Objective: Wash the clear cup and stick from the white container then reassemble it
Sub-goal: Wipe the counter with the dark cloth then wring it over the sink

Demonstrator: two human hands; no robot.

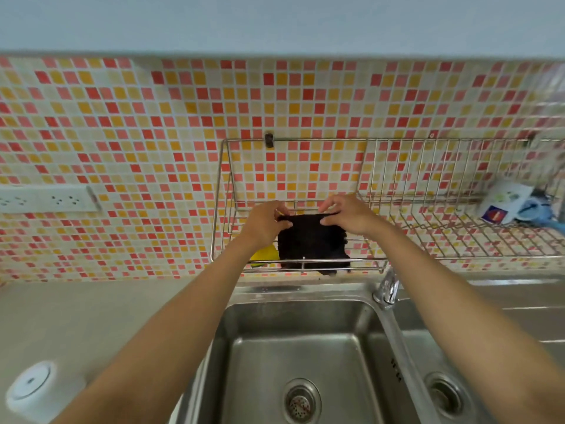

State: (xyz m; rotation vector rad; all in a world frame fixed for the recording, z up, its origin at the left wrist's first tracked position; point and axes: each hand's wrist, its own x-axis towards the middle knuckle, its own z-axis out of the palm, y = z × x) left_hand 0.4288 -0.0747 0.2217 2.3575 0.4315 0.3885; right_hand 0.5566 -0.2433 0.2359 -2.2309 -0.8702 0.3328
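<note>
Both my hands reach up to the wire rack (pixel 397 258) on the tiled wall. My left hand (pixel 264 223) and my right hand (pixel 347 214) each pinch the top edge of a dark cloth (pixel 312 243) that hangs over the rack's front rail. The white container (pixel 39 390) with its round lid stands on the counter at the lower left, away from both hands. No clear cup or stick shows in this view.
A steel double sink (pixel 293 356) lies below, with a tap (pixel 388 289) between the basins. A yellow sponge (pixel 264 254) sits in the rack beside the cloth. A white packet (pixel 504 200) and a blue item (pixel 538 209) rest at the rack's right. A wall socket strip (pixel 46 198) is at left.
</note>
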